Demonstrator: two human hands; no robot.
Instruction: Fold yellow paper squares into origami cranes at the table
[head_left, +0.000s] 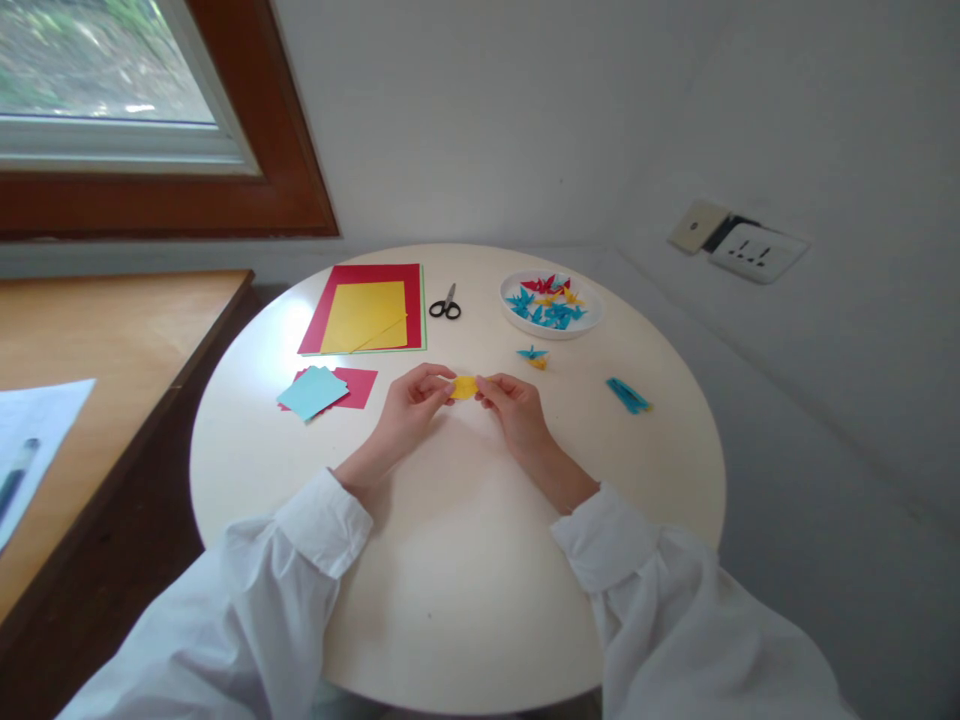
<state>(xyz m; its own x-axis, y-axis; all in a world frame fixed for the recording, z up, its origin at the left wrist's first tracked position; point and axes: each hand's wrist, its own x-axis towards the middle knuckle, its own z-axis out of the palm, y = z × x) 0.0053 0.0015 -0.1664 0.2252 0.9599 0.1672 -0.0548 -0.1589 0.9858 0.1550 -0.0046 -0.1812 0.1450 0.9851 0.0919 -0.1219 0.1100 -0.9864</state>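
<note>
Between my two hands, just above the middle of the round white table (465, 560), is a small piece of yellow paper (464, 388). My left hand (417, 397) pinches its left end between thumb and fingers. At the right end, my right hand (514, 402) grips it the same way. The fingertips cover both ends, so its full shape and folds are hidden. Beyond my right hand lies a small blue and yellow folded paper piece (535, 356). Left of my left hand are light blue paper squares (313, 391) on top of pink-red paper squares (358, 388).
Larger red sheets (412, 300) lie under yellow sheets (365, 312) at the back left. Black-handled scissors (445, 307) rest beside them. A white dish (517, 324) holds several folded paper cranes (556, 314). Blue folded strips (628, 395) lie at right. A wooden desk (112, 330) stands left.
</note>
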